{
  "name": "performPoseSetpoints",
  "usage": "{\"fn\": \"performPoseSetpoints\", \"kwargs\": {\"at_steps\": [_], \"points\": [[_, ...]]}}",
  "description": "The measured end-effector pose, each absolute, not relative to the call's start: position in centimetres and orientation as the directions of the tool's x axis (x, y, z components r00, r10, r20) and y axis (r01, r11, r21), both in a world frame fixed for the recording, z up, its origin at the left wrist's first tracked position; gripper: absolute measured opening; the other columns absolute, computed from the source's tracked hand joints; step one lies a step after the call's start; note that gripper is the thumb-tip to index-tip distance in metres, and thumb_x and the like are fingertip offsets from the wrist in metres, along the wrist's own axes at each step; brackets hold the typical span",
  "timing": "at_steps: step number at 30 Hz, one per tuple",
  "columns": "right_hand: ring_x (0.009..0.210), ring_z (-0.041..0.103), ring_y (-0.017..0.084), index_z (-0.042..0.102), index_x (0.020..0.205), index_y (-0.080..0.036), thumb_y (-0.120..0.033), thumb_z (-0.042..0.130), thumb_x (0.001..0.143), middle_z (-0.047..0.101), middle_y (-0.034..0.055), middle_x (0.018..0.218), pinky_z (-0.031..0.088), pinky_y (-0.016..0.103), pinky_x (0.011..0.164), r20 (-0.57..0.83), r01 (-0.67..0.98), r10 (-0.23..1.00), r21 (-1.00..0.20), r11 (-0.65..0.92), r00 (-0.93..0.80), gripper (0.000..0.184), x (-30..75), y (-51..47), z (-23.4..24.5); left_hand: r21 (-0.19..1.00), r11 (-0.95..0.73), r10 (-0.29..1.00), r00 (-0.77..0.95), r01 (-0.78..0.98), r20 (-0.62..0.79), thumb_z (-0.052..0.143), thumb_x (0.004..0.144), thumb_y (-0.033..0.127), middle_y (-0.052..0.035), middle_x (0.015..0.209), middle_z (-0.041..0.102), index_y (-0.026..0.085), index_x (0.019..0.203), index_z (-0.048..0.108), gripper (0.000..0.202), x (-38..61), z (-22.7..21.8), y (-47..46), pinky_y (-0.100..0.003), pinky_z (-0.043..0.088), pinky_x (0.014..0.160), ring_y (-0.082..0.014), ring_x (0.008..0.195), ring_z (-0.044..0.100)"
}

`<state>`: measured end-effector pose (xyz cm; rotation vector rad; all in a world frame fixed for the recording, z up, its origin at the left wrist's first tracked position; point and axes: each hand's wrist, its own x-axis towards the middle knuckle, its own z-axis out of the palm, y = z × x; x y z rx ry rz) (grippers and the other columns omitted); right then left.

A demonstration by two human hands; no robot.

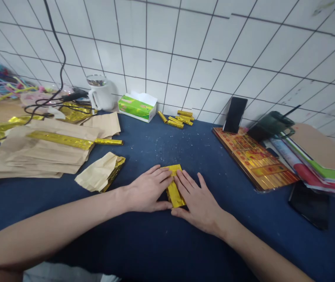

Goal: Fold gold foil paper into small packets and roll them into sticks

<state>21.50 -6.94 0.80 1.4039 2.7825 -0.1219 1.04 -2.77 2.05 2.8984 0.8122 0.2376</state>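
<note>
Both arms are being stretched out low, with the left hand [146,189] and right hand [198,205] being held pretty much flat, fingers loosely spread and not gripping, and the fingertips [169,173] being pressed on one folded gold foil packet [173,186] between them on the navy tabletop [143,235]. One gold-lined kraft paper wrapper [99,172] is being left just beside the left hand, while about five gold foil sticks [177,119], one tissue box [137,106] and one white mug [101,94] are being kept along the tiled wall [185,47].

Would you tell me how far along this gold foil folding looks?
Done: a small pile of folded gold foil bars by the white tiled wall. In hand: the left hand and right hand press a folded gold foil packet on the blue table. Left: a stack of tan paper sheets lying flat, apparently still unfolded.
</note>
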Motion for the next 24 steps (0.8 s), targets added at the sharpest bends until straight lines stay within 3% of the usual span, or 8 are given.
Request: {"fn": "performPoseSetpoints", "kwargs": {"at_steps": [7, 12, 16, 20, 24], "points": [[0.133, 0.016, 0.031, 0.024, 0.138, -0.009, -0.062, 0.039, 0.079, 0.025, 0.0174, 0.143, 0.015, 0.062, 0.101, -0.095, 0.782, 0.777, -0.116, 0.612, -0.622, 0.081, 21.8, -6.8, 1.9, 0.17, -0.861, 0.5, 0.86, 0.48, 0.102, 0.049, 0.077, 0.057, -0.0138, 0.129, 0.047, 0.011, 0.124, 0.044, 0.065, 0.9, 1.8, -2.6, -0.042, 0.019, 0.106, -0.0256, 0.121, 0.039], [0.127, 0.032, 0.024, 0.043, 0.126, -0.012, -0.029, 0.045, 0.083, 0.041, 0.0141, 0.136, 0.021, 0.054, 0.104, -0.035, 0.744, 0.749, -0.159, 0.649, -0.661, 0.047, 22.0, -7.2, 3.1, 0.182, -0.864, 0.491, 0.866, 0.47, 0.091, 0.048, 0.076, 0.06, -0.0139, 0.13, 0.046, 0.012, 0.124, 0.043, 0.068, 0.5, 2.1, -2.3, -0.045, 0.013, 0.107, -0.0261, 0.124, 0.036], [0.122, 0.041, 0.021, 0.049, 0.119, -0.014, -0.013, 0.042, 0.079, 0.049, 0.0125, 0.129, 0.03, 0.046, 0.102, 0.006, 0.698, 0.712, -0.185, 0.691, -0.703, 0.041, 22.6, -7.3, 3.8, 0.192, -0.862, 0.492, 0.865, 0.47, 0.092, 0.056, 0.067, 0.062, -0.0144, 0.131, 0.045, 0.014, 0.117, 0.047, 0.07, 0.4, 2.4, -2.4, -0.046, 0.011, 0.107, -0.0273, 0.125, 0.034], [0.124, 0.038, 0.023, 0.05, 0.117, -0.014, -0.008, 0.042, 0.076, 0.046, 0.0142, 0.131, 0.033, 0.046, 0.101, 0.022, 0.693, 0.701, -0.128, 0.709, -0.713, 0.042, 23.6, -6.9, 3.9, 0.177, -0.86, 0.496, 0.865, 0.479, 0.072, 0.058, 0.069, 0.056, -0.0156, 0.132, 0.044, 0.014, 0.109, 0.05, 0.059, 0.5, 2.6, -2.6, -0.047, 0.01, 0.106, -0.0284, 0.125, 0.034], [0.118, 0.045, 0.025, 0.054, 0.112, -0.014, -0.006, 0.04, 0.079, 0.05, 0.0133, 0.128, 0.036, 0.046, 0.098, 0.066, 0.717, 0.718, -0.044, 0.695, -0.692, 0.037, 23.9, -6.4, 3.3, 0.168, -0.854, 0.509, 0.858, 0.493, 0.066, 0.057, 0.071, 0.049, -0.015, 0.132, 0.043, 0.014, 0.106, 0.051, 0.05, 0.5, 2.8, -2.5, -0.047, 0.011, 0.106, -0.0283, 0.126, 0.033]]}}
